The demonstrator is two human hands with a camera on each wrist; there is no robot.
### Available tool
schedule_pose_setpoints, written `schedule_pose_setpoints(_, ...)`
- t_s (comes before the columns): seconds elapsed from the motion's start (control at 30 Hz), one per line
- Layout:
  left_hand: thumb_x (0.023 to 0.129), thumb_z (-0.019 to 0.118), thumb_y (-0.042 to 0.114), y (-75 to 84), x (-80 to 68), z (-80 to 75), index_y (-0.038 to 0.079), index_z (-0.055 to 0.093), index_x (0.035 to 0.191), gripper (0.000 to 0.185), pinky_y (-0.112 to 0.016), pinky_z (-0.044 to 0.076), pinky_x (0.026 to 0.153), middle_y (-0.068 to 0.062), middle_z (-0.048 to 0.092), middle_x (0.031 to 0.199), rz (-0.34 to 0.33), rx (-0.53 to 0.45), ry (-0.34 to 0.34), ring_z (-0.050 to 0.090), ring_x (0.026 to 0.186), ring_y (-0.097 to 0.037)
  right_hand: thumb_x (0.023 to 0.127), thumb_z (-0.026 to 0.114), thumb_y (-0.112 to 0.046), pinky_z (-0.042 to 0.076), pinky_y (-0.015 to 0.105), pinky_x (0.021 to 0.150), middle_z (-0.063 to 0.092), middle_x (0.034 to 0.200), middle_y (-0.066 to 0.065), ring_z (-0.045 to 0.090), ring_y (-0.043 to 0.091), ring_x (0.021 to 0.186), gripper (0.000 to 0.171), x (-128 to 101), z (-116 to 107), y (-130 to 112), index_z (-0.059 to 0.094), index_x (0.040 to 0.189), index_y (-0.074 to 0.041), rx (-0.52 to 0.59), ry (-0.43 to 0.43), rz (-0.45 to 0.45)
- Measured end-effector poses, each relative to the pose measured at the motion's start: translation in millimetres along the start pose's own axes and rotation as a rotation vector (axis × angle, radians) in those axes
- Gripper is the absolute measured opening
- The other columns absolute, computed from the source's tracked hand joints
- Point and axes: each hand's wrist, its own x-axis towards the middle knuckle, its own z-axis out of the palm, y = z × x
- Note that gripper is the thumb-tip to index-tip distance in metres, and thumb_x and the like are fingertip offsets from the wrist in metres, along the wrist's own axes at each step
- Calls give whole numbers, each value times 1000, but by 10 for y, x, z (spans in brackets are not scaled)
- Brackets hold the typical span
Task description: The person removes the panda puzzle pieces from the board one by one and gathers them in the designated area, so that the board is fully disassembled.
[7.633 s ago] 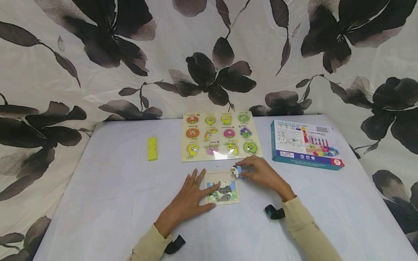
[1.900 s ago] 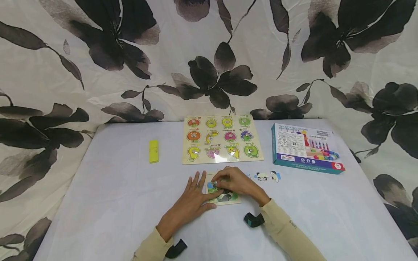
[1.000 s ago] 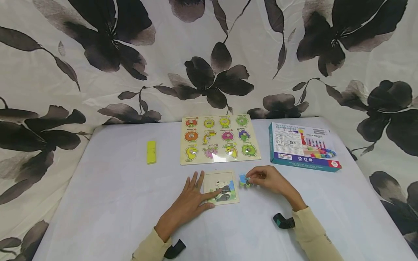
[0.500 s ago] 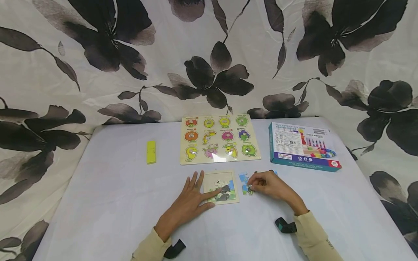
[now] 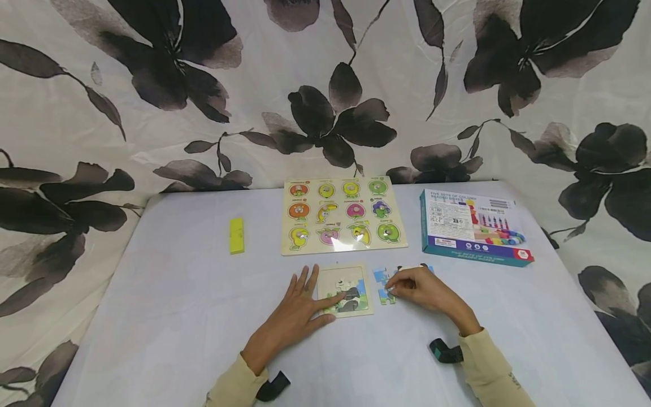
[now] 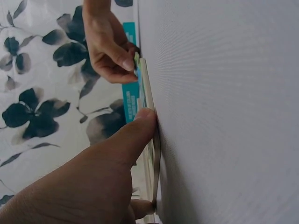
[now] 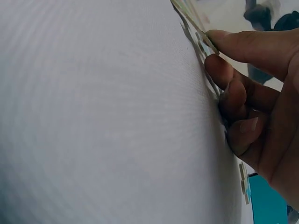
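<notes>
— Puzzle tray (image 5: 346, 291): one, on tabletop (image 5: 168, 316), pinned flat by left hand (image 5: 292, 316), fingers spread and straight.
— Loose pieces (image 5: 382, 285): at least two, just right of tray; right hand (image 5: 419, 289) pinching one.
— Also one fruit board (image 5: 342, 215), one box (image 5: 473, 227), one yellow block (image 5: 236, 234).
— Wrist views: tray edge-on, fingertips against it. Picture on tray hard to make out; further pieces hidden behind right hand.

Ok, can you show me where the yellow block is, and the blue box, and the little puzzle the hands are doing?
yellow block (image 5: 236, 235), head view, middle of its top face.
blue box (image 5: 473, 226), head view, middle of its printed lid.
little puzzle (image 5: 351, 294), head view, its picture part, right of the left hand's fingertips.
</notes>
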Motion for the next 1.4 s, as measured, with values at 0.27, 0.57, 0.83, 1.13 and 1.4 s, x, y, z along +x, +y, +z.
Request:
schedule_pose_setpoints(0.27,92,57,48,-9,3,13,40,50,137,47,-58,6,115,-24,9,157,4,12,5,2,145,-44,88,68,-10,40,20,57,59,76,-3,48,9,65,10,-3,-2,10,73,96,-8,-16,14,7)
schedule_pose_setpoints(0.57,91,58,49,-22,6,21,41,50,137,47,-58,5,115,-24,9,157,5,12,8,1,145,-44,88,68,-10,41,20,57,59,75,-3,48,9,65,9,-1,-7,-3,73,96,-8,-23,21,12)
schedule_pose_setpoints(0.83,91,58,49,-21,9,21,40,50,137,48,-58,5,115,-24,9,157,5,5,5,1,145,-44,88,67,-10,42,20,59,59,77,-3,50,10,68,10,3,-13,-13,72,96,-9,-28,25,38)
schedule_pose_setpoints(1.13,92,57,50,-35,6,38,40,50,137,47,-59,5,114,-24,7,157,2,6,0,0,145,-44,89,68,-15,49,26,73,68,92,-2,57,14,81,20,153,58,-179,72,107,-8,-2,113,2)
schedule_pose_setpoints(1.4,92,56,48,-26,1,30,40,50,137,46,-62,8,113,-23,8,158,25,36,6,2,143,-47,89,68,-16,48,35,84,69,108,0,59,16,98,25,453,295,-386,70,113,-8,-74,75,-125)
